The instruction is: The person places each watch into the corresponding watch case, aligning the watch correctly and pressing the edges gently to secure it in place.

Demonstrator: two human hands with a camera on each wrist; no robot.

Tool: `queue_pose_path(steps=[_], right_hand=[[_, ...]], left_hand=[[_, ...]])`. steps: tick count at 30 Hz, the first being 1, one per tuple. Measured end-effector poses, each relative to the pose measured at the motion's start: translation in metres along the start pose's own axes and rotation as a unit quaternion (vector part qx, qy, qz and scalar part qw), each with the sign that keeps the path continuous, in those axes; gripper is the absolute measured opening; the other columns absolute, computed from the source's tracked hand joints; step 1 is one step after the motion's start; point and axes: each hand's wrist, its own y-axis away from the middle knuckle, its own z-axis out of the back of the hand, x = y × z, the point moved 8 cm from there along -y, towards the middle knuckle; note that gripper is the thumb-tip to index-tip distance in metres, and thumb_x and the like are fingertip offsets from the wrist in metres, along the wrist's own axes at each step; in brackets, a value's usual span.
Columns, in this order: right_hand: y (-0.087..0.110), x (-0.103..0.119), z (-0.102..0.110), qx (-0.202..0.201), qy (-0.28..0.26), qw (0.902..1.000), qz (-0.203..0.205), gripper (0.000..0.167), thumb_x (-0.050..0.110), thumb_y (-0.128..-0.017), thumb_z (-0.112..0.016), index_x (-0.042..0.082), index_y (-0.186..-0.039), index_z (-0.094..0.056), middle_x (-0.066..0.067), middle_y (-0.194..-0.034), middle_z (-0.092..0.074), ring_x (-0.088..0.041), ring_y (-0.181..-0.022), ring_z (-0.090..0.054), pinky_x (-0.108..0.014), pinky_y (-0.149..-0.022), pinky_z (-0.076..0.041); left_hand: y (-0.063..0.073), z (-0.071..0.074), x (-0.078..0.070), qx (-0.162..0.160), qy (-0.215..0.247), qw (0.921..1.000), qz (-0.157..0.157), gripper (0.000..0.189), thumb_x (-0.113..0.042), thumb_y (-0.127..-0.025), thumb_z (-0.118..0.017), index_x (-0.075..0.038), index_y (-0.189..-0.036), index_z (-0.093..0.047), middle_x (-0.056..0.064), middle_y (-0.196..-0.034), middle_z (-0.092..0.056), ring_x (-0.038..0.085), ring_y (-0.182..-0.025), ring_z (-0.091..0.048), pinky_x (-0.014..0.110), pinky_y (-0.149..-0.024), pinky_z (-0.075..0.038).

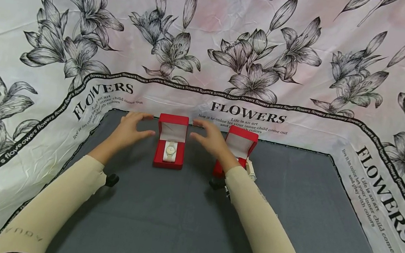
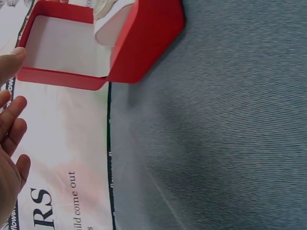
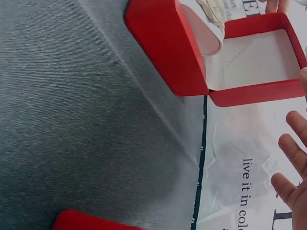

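An open red watch box (image 1: 168, 165) stands on the grey cloth, its white-lined lid (image 2: 67, 45) raised. Inside, a wristwatch (image 1: 170, 150) with a pale strap wraps around a white cushion (image 3: 204, 28). My left hand (image 1: 130, 127) is at the box's left side, thumb and fingers extended and spread apart. Opposite it, my right hand (image 1: 210, 140) is held with its fingers loosely extended close to the lid's right edge. In the head view a slight gap shows between each hand and the box; whether any fingertip touches the lid is hard to tell.
A second open red box (image 1: 242, 134) stands to the right, partly behind my right wrist. Beside it a pale-strapped watch (image 1: 251, 170) is partly hidden by the sleeve. Under everything lies a grey cloth (image 1: 165, 219) with a white, flower-printed border (image 1: 247, 114).
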Motion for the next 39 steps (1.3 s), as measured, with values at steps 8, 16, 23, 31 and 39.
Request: queue_pose_path(steps=[8,16,23,31,39], right_hand=[[-0.012,0.002,0.001,0.005,-0.008,0.9999,0.004,0.055,0.022,-0.097,-0.073,0.01,-0.147,-0.054,-0.006,-0.142,-0.062,-0.024,-0.138,-0.051,-0.045,-0.117,-0.036],[-0.02,0.006,-0.002,0.013,-0.003,0.9999,-0.002,0.055,0.024,-0.098,-0.071,0.012,-0.149,-0.053,-0.004,-0.142,-0.062,-0.023,-0.138,-0.052,-0.046,-0.116,-0.036],[-0.024,0.007,-0.002,0.012,0.0,0.9999,-0.002,0.052,0.024,-0.099,-0.07,0.015,-0.147,-0.055,-0.004,-0.139,-0.065,-0.022,-0.136,-0.053,-0.045,-0.116,-0.037],[-0.027,0.006,-0.005,0.015,0.003,0.9999,-0.003,0.048,0.026,-0.1,-0.069,0.012,-0.144,-0.057,-0.007,-0.134,-0.068,-0.024,-0.134,-0.055,-0.046,-0.114,-0.039],[-0.027,0.006,-0.005,0.02,-0.01,0.9997,-0.012,0.043,0.028,-0.1,-0.068,0.014,-0.14,-0.06,-0.01,-0.133,-0.068,-0.026,-0.133,-0.056,-0.049,-0.11,-0.043]], left_hand=[[-0.013,0.0,-0.002,0.007,-0.003,1.0,-0.001,0.061,-0.03,-0.092,-0.078,-0.012,-0.145,-0.055,0.012,-0.142,-0.059,0.033,-0.131,-0.047,0.059,-0.11,-0.021],[-0.023,-0.005,-0.004,0.022,0.006,0.9997,-0.012,0.058,-0.029,-0.095,-0.075,-0.012,-0.146,-0.055,0.009,-0.143,-0.059,0.032,-0.131,-0.049,0.059,-0.115,-0.021],[-0.028,-0.009,-0.002,0.037,0.012,0.9992,-0.01,0.054,-0.03,-0.098,-0.071,-0.012,-0.146,-0.055,0.011,-0.143,-0.059,0.032,-0.133,-0.048,0.061,-0.115,-0.021],[-0.03,-0.013,-0.001,0.044,0.025,0.9985,-0.019,0.049,-0.033,-0.101,-0.066,-0.013,-0.145,-0.056,0.013,-0.141,-0.061,0.033,-0.134,-0.045,0.061,-0.115,-0.018],[-0.03,-0.014,-0.001,0.036,0.032,0.9987,-0.013,0.044,-0.034,-0.103,-0.063,-0.014,-0.142,-0.059,0.011,-0.136,-0.064,0.032,-0.13,-0.048,0.06,-0.112,-0.025]])
